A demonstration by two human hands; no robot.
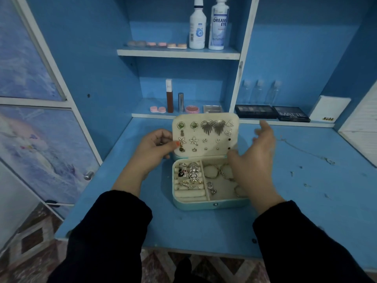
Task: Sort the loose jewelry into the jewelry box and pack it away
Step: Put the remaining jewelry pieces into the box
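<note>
Room: blue shelving unit all around with white-edged shelves, a cabinet door (pixel 30 139) with a cloudy print on the left, and patterned floor (pixel 30 237) down below.
Table: plain blue table (pixel 204 227), a bit scuffed, with its front edge low in view.
Top shelf: two white bottles (pixel 197 27) with a row of pink lens cases (pixel 157 44) beside them.
Lower shelf: brown tube (pixel 169 97), silver tube (pixel 181 102), more pink cases.
Right bay: three clear little bottles (pixel 258 91) behind two dark palettes (pixel 255 111).
Jewelry box: teal jewelry box (pixel 204 204) sits mid-table, open.
Lid: the lid (pixel 234 127) stands upright at the back, its cream panel pinned with earrings (pixel 212 126).
Tray: rings (pixel 188 176) sit in the rolls on the left and hoops (pixel 214 171) lie in the back compartment.
Left hand: the left hand (pixel 152 149) grips the lid's left edge, thumb on the inner panel, other fingers curled behind.
Right hand: the right hand (pixel 253 160) hangs over the tray's right side, fingers spread and loose, holding nothing I can see.
Loose stuff: a thin chain (pixel 306 152) lies on the table well right of the box, with tiny bits (pixel 306 184) nearer the front.
Hard to see: the right hand is blurry and covers the tray's right end. Those tiny bits are too small to identify. The bottle tops are cut off at the frame edge, and dark sleeves hide both arms.
</note>
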